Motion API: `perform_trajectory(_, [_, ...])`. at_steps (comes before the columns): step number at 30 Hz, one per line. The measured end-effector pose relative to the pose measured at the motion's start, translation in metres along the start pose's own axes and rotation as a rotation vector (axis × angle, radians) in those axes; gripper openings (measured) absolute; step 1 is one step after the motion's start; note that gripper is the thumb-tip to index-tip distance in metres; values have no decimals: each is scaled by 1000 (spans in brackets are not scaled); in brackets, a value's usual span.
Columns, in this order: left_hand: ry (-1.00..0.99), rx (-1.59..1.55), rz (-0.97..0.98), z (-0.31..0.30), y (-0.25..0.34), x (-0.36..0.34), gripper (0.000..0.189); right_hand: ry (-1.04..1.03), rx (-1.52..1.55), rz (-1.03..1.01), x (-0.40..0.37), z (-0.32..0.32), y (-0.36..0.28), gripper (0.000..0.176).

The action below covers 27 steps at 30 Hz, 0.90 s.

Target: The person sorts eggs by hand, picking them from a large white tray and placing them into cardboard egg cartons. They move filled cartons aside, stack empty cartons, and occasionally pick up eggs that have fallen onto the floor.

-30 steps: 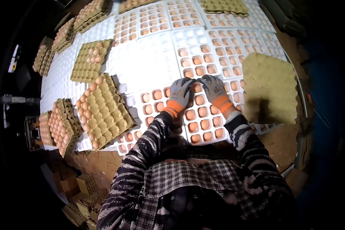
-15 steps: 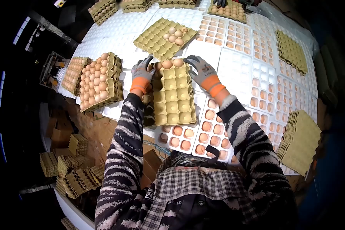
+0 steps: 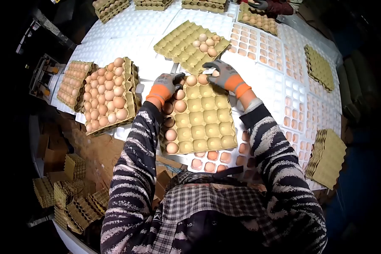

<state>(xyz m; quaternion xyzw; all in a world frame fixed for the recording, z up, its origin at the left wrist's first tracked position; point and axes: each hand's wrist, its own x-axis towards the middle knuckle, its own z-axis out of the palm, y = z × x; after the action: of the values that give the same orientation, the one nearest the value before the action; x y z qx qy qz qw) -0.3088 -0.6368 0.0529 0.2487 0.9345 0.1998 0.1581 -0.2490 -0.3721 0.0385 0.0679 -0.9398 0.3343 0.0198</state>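
A pulp egg tray point(image 3: 209, 116) lies in front of me, with brown eggs along its left side and far row and bare cups elsewhere. My left hand point(image 3: 167, 86), in a grey and orange glove, is closed at the tray's far left corner beside an egg point(image 3: 180, 95). What its curled fingers hold is hidden. At the far right corner my right hand point(image 3: 225, 76), gloved alike, has its fingers curled over an egg point(image 3: 216, 73). Just beyond, another pulp tray point(image 3: 173, 44) carries a cluster of several eggs point(image 3: 204, 46).
Stacked full egg trays point(image 3: 108, 95) stand at left. White plastic trays point(image 3: 266, 84) cover the table, many with eggs in their cups. At right are a stack of pulp trays point(image 3: 326, 158) and another pulp tray point(image 3: 319, 67). Another person's gloved hand point(image 3: 258, 5) is at the far edge.
The near tray appears turned and shifted right, and eggs on its left side now show. My right hand's fingers have gone from spread to curled over an egg. The view has shifted slightly.
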Motion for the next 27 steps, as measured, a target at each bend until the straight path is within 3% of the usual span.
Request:
perform_trajectory(2, [143, -195, 28, 1, -11, -8, 46, -185, -463, 26, 10, 23, -21, 45])
perform_trajectory(3, [287, -504, 118, 11, -31, -2, 41, -200, -532, 60, 16, 35, -17, 43])
perform_trajectory(4, [428, -815, 208, 20, -55, 3, 37, -141, -378, 95, 14, 28, -21, 43])
perform_trajectory(6, [420, -1346, 201, 11, -82, 1, 36, -25, -70, 156, -2, 4, -27, 43])
perform_trajectory(7, [323, -1099, 124, 4, -93, 3, 35, 113, 275, 136, -5, 2, -20, 46])
perform_trajectory(8, [229, -853, 48, -2, -103, 4, 34, 95, 740, 281, -6, 1, -14, 49])
perform_trajectory(10, [161, -107, 41, -5, -81, 2, 42, 65, 557, 119, 3, -3, -28, 52])
perform_trajectory(12, [95, 64, -15, -4, -65, 4, 49, -84, -13, -97, 29, 10, -35, 51])
perform_trajectory(13, [138, 6, 39, 0, -74, 10, 50, -224, -375, 15, 35, 18, -57, 50])
perform_trajectory(14, [153, -75, 16, -3, -75, 8, 47, -234, -581, 65, 37, 33, -66, 50])
perform_trajectory(16, [178, -234, -31, -11, -75, 0, 41, -232, -810, 113, 46, 63, -68, 49])
perform_trajectory(17, [250, -588, -68, -3, -87, 1, 36, -217, -728, 108, 44, 63, -62, 49])
perform_trajectory(18, [78, -887, -113, -5, -94, -2, 36, -203, -647, 105, 39, 55, -62, 50])
perform_trajectory(20, [91, -170, 192, -22, -81, -16, 36, -157, -321, 110, 22, 21, -64, 52])
perform_trajectory(22, [-16, 179, 117, -25, -55, -31, 39, -226, 593, 476, -3, -5, -56, 53])
perform_trajectory(24, [-82, 416, 51, -21, -40, -32, 45, -42, 1254, 308, -44, -7, -29, 51])
perform_trajectory(26, [-115, 419, 72, -10, -59, -17, 47, 60, 1203, -75, -84, 0, 14, 61])
perform_trajectory(27, [-46, 338, 127, -10, -65, -20, 47, 53, 1174, -94, -104, -6, 35, 71])
